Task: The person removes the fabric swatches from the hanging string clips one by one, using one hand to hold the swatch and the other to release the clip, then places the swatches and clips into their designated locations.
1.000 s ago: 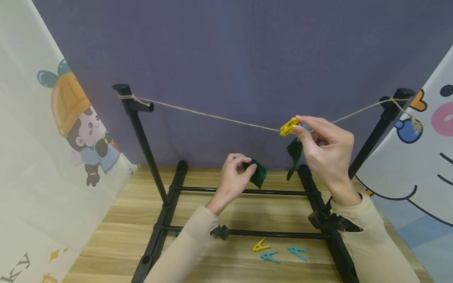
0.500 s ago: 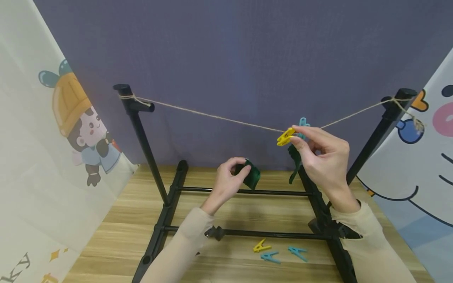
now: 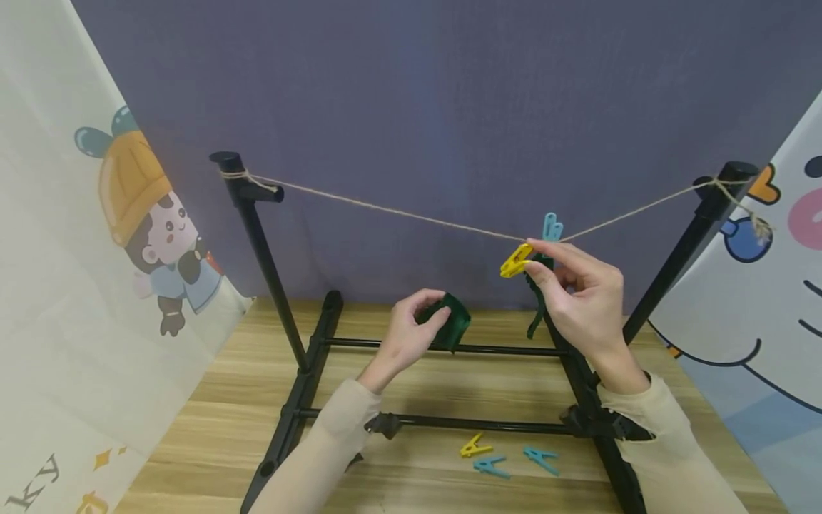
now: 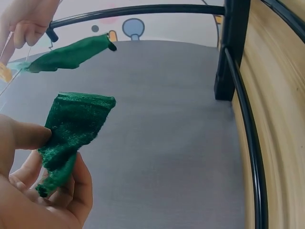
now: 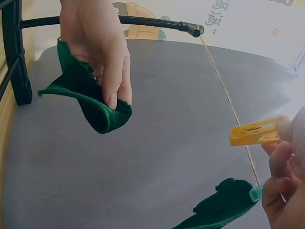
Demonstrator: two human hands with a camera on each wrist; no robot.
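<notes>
My left hand (image 3: 414, 328) pinches a small dark green velvety cloth (image 4: 78, 119) between thumb and fingers, below the twine (image 3: 385, 211). In the right wrist view that cloth (image 5: 97, 102) hangs folded and curled from the fingers. Thumb and forefinger of my right hand (image 3: 581, 307) pinch a yellow clothespin (image 3: 516, 261) by one end, its other end pointing left, right by the twine. Just behind this hand, a blue clothespin (image 3: 551, 227) clips a second green cloth (image 3: 536, 296) to the twine; the hand partly hides both in the head view.
The twine runs between two black posts (image 3: 263, 250) of a frame on a wooden table (image 3: 411, 485). Near the table's front lie a yellow clothespin (image 3: 475, 446) and two blue clothespins (image 3: 491, 467). A grey-blue panel (image 3: 411, 107) stands behind.
My right hand has moved down and slightly left with the yellow clothespin, bringing the blue clothespin on the twine into view. My left hand has shifted left and slightly down with its cloth.
</notes>
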